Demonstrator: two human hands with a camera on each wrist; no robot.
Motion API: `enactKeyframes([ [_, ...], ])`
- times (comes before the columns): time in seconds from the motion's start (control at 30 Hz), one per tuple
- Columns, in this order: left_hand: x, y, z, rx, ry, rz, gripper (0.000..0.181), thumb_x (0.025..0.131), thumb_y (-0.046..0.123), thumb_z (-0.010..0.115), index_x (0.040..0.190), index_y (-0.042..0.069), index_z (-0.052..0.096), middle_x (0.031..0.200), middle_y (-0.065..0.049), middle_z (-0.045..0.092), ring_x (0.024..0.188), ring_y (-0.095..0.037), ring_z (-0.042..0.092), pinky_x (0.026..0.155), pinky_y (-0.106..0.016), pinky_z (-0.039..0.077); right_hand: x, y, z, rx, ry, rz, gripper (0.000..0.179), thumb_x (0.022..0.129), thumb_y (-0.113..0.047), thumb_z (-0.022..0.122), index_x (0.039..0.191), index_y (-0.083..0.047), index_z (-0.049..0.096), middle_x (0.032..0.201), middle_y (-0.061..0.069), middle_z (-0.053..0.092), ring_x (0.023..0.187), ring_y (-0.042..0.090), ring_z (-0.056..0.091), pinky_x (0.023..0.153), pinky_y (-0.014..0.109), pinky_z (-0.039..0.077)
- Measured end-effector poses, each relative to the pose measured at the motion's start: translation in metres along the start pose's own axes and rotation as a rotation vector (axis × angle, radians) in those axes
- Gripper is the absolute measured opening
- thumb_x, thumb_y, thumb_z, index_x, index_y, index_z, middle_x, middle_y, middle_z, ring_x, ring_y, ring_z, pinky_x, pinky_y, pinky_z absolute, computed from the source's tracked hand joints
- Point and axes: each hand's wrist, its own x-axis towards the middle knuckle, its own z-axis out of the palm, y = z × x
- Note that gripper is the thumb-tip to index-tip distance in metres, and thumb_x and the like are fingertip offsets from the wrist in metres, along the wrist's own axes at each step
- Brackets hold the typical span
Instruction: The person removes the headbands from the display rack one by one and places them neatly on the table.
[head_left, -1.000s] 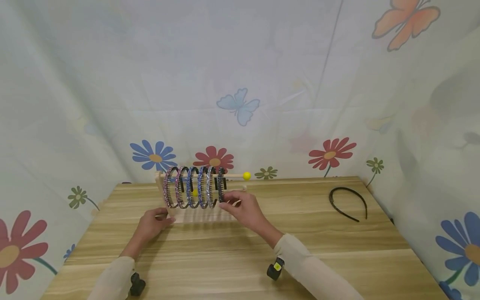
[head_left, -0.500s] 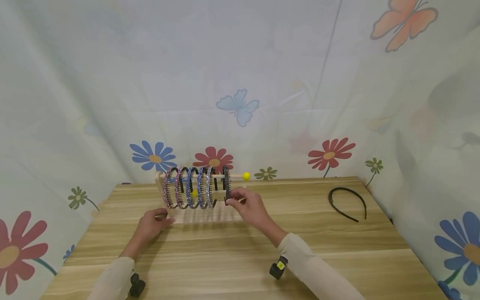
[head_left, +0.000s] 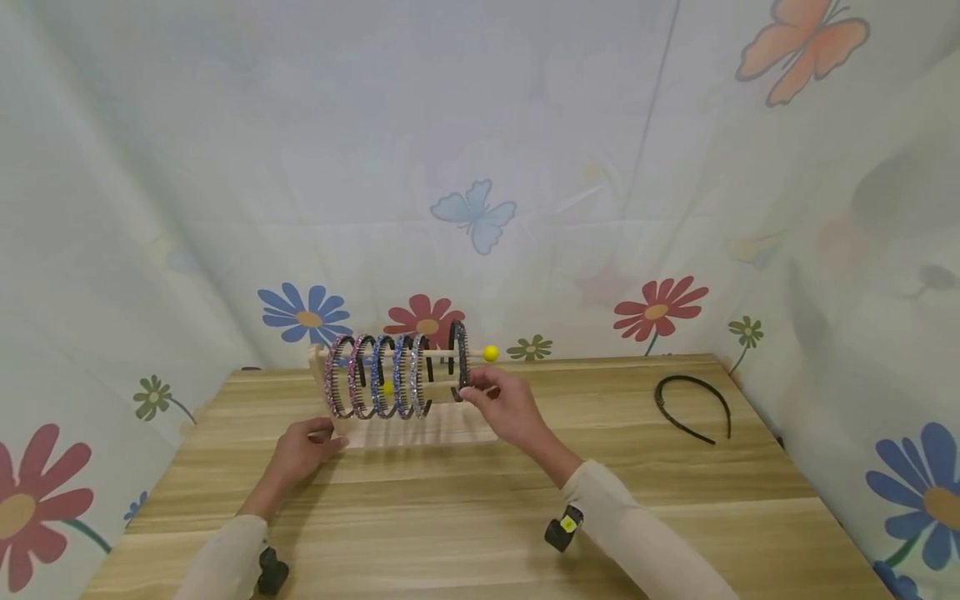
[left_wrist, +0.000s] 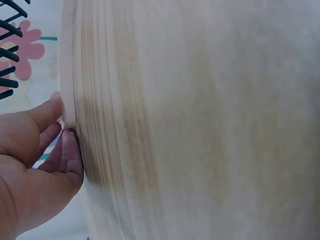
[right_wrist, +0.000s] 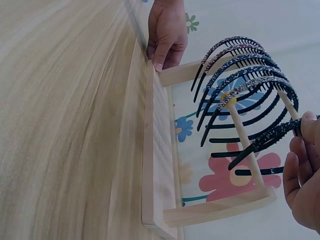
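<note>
A wooden headband rack (head_left: 442, 432) stands on the table, several glittery toothed headbands hanging side by side along its upper rod. My left hand (head_left: 302, 452) pinches the left front corner of the rack's base (left_wrist: 67, 70) between thumb and fingers. With thumb and fingertips my right hand (head_left: 512, 410) grips the lower part of a dark glittery headband (head_left: 462, 358), which loops around the rod near its yellow ball end (head_left: 491, 353). A gap separates it from the silver headband (head_left: 416, 379), the closest of the hanging ones. In the right wrist view the dark headband (right_wrist: 275, 135) appears tilted.
Another thin black headband (head_left: 691, 378) lies on the right side of the wooden table (head_left: 600, 492). A second yellow ball (head_left: 387, 387) shows on a lower rod behind the hanging bands. A flower-printed curtain (head_left: 570, 275) closes off the back and sides.
My right hand has carried the dark headband rightward along the rod, away from the others, and slightly up, turning it a little. The left hand keeps its place on the base.
</note>
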Motion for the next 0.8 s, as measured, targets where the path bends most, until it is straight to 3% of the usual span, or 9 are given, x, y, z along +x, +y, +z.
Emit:
enactKeyframes([
  [0.2, 0.0, 0.0, 0.0, 0.0, -0.001, 0.006, 0.05, 0.096, 0.022, 0.073, 0.133, -0.009, 0.061, 0.131, -0.029, 0.064, 0.115, -0.044, 0.066, 0.087, -0.049, 0.058, 0.001, -0.006, -0.007, 0.012, 0.008, -0.035, 0.014, 0.097, -0.017, 0.072, 0.108, -0.008, 0.074, 0.097, 0.002, 0.074, 0.088, 0.014, 0.069, 0.074, 0.029, 0.059],
  [0.8, 0.0, -0.001, 0.0, 0.01, 0.006, 0.028, 0.047, 0.096, 0.02, 0.073, 0.131, -0.009, 0.063, 0.129, -0.029, 0.065, 0.113, -0.044, 0.066, 0.088, -0.05, 0.058, 0.0, -0.025, -0.021, 0.053, 0.017, -0.033, 0.017, 0.097, -0.017, 0.072, 0.108, -0.004, 0.074, 0.095, 0.004, 0.073, 0.083, 0.014, 0.067, 0.074, 0.029, 0.058],
])
